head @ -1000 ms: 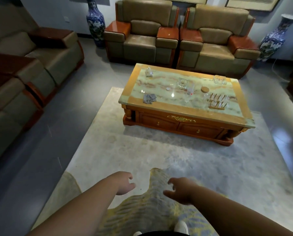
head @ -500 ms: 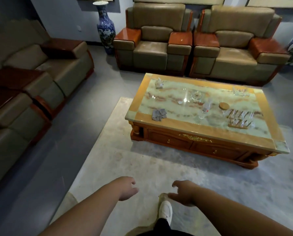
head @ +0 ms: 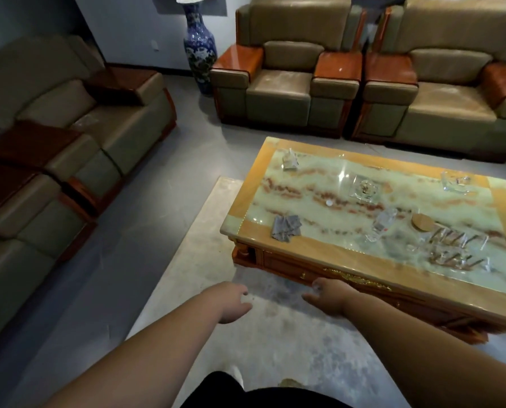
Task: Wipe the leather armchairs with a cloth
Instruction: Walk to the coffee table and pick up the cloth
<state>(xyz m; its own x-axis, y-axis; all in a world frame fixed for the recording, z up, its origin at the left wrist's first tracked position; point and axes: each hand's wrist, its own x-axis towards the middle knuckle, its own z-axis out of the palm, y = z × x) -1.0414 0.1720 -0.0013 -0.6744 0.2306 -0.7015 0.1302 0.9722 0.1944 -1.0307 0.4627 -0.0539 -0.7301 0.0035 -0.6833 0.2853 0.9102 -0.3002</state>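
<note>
A sitting room or reception lounge: tan leather armchairs [head: 287, 81] with glossy wooden armrests line the walls, a marble-topped coffee table [head: 319, 260] carrying glassware stands on a pale rug [head: 204, 231], and a blue-and-white porcelain floor vase [head: 199, 48] fills the corner.

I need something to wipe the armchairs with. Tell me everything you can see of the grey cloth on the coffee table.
The grey cloth is small and crumpled, lying flat in loose folds near the near-left corner of the coffee table, partly on its orange border. Nothing touches it but the tabletop; both hands are away from it.
</note>
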